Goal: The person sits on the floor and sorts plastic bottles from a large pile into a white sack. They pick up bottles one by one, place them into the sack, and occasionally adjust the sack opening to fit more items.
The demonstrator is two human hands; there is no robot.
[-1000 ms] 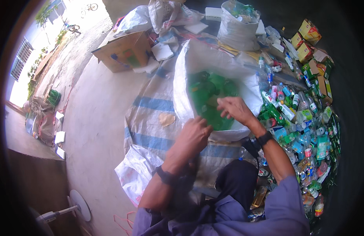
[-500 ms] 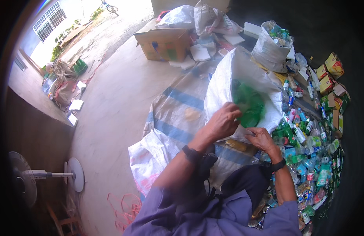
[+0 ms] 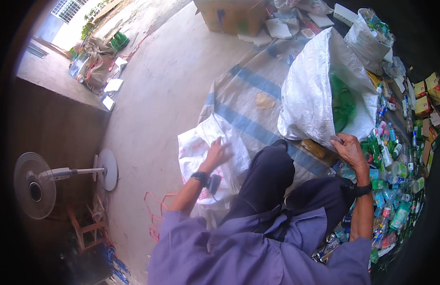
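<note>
A large white woven sack (image 3: pixel 303 95) stands with its mouth facing right, and a green plastic bottle (image 3: pixel 342 102) shows inside it. My right hand (image 3: pixel 350 151) pinches the lower rim of that sack between thumb and fingers. To the left, a second white woven sack (image 3: pixel 194 145) with faint red print lies crumpled beside my leg. My left hand (image 3: pixel 218 155) is over this crumpled sack, its fingers smeared by motion. Whether it touches the cloth I cannot make out.
A heap of plastic bottles and cans (image 3: pixel 388 190) spreads along my right. Beyond it is a filled white sack (image 3: pixel 367 45). A striped tarp (image 3: pixel 251 78) covers the floor ahead. A cardboard box (image 3: pixel 232 19) sits at the back, and a standing fan (image 3: pixel 35 186) lies tipped at the left.
My left hand has let go of the large sack and moved left and down to the crumpled one. My right hand still grips the rim. The view has swung, shifting the scene rightward and up.
</note>
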